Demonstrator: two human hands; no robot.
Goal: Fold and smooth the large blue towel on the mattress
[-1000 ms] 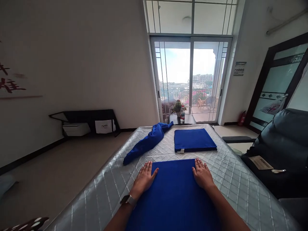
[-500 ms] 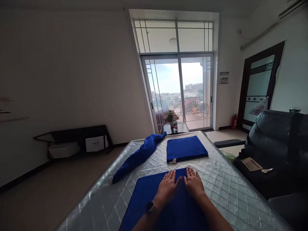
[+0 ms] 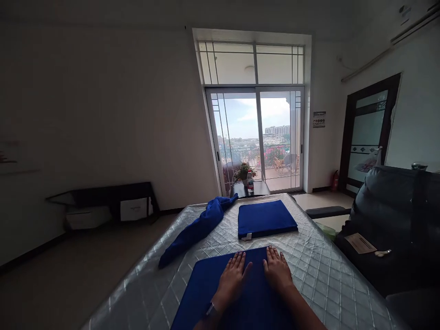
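A flat blue cloth (image 3: pixel 202 286) lies spread on the silver quilted mattress (image 3: pixel 338 275), its near part cut off by the bottom of the picture. My left hand (image 3: pixel 231 277) rests palm down on it, fingers stretched out near the far edge. Beside it, with the thumbs a small gap apart, my right hand (image 3: pixel 277 270) lies flat near the cloth's right edge. Beyond my hands sits a neatly folded blue cloth (image 3: pixel 266 219) with a small white label at its near corner. To its left is a crumpled, rolled-up blue cloth (image 3: pixel 195 231). A dark watch is on my left wrist.
Behind the mattress a small table (image 3: pixel 237 189) holds a potted plant (image 3: pixel 243 172) and a bottle (image 3: pixel 250 181), before a sliding glass door. A black armchair (image 3: pixel 395 215) with a brown booklet (image 3: pixel 360 243) stands right. At left, a low dark rack (image 3: pixel 113 197) holds white boxes.
My left hand has slid a little to the left and toward me across the cloth. My right hand stays nearly in place. The view has tipped slightly upward.
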